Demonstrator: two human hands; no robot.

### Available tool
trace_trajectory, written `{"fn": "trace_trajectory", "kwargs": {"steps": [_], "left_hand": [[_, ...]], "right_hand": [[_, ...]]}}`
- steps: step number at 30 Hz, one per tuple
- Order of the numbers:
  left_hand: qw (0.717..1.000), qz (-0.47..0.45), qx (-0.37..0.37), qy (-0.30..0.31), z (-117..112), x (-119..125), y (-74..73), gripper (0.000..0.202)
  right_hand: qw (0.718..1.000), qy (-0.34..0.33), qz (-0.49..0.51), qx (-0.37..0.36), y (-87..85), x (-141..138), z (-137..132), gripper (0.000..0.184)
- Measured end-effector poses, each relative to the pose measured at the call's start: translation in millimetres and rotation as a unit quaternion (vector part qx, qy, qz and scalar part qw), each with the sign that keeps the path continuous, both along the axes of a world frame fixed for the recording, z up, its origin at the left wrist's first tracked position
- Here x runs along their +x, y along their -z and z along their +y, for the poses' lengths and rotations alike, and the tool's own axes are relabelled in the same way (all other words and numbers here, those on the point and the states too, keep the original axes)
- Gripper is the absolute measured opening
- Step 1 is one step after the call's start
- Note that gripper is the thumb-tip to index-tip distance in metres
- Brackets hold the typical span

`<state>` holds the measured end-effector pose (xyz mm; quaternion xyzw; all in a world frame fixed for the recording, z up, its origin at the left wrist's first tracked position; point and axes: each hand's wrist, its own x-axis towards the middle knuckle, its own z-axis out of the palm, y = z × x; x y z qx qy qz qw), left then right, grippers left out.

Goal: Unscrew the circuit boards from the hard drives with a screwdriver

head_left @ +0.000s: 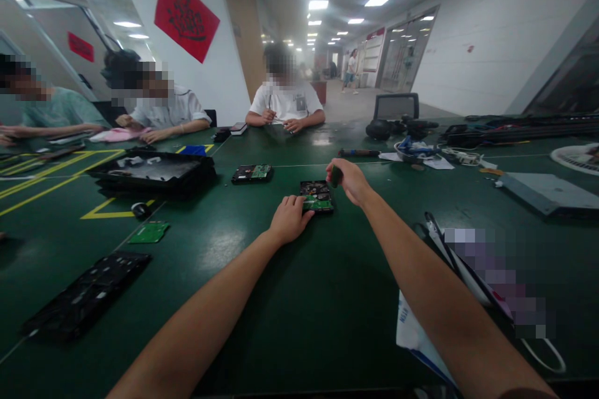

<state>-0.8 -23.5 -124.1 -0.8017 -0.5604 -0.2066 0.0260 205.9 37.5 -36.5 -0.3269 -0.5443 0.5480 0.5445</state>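
Note:
Near the middle of the table lies a hard drive (317,189), black and silver with a green circuit board (320,202) on its near part. My left hand (291,219) grips its left side, fingers over the edge and thumb toward the near corner. Just off the drive's far right corner is my right hand (350,182), raised with curled fingers. A dark patch shows between those fingers; whether it is a tool handle or the table behind, I cannot tell. A second hard drive (253,173) with a green board sits farther back to the left.
On the left are a black tray (154,169), a loose green circuit board (150,232) and a black plastic panel (88,293). A screwdriver (359,153) lies at the back. Rightward are a grey metal case (550,193) and a white packet (421,336). Several people sit across.

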Motion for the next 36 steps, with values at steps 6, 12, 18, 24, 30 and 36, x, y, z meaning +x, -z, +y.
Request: {"fn": "trace_trajectory", "kwargs": {"steps": [6, 12, 18, 24, 30, 36], "left_hand": [[1.000, -0.005, 0.007, 0.005, -0.4, 0.2, -0.5, 0.050], [1.000, -0.002, 0.007, 0.005, 0.0, 0.1, 0.8, 0.049], [1.000, 0.000, 0.005, 0.007, 0.1, 0.1, 1.0, 0.050], [1.000, -0.004, 0.007, 0.005, 0.3, 0.2, 1.7, 0.049], [1.000, -0.003, 0.009, 0.005, -0.8, 0.7, -0.2, 0.049], [1.000, -0.004, 0.003, 0.004, -0.3, 0.1, 0.3, 0.048]], "right_hand": [[1.000, 0.018, -0.019, 0.016, -2.9, 0.1, -2.0, 0.023], [0.999, -0.029, -0.026, 0.016, -5.1, -1.6, -3.8, 0.035], [0.999, -0.040, -0.017, 0.009, -4.8, -1.0, -4.2, 0.046], [0.999, -0.035, -0.025, 0.006, -5.7, -0.3, -5.7, 0.032], [0.999, -0.013, -0.019, 0.035, -2.9, -2.2, -5.0, 0.023], [0.998, -0.046, -0.029, 0.035, -5.6, -2.1, -8.4, 0.027]]}}
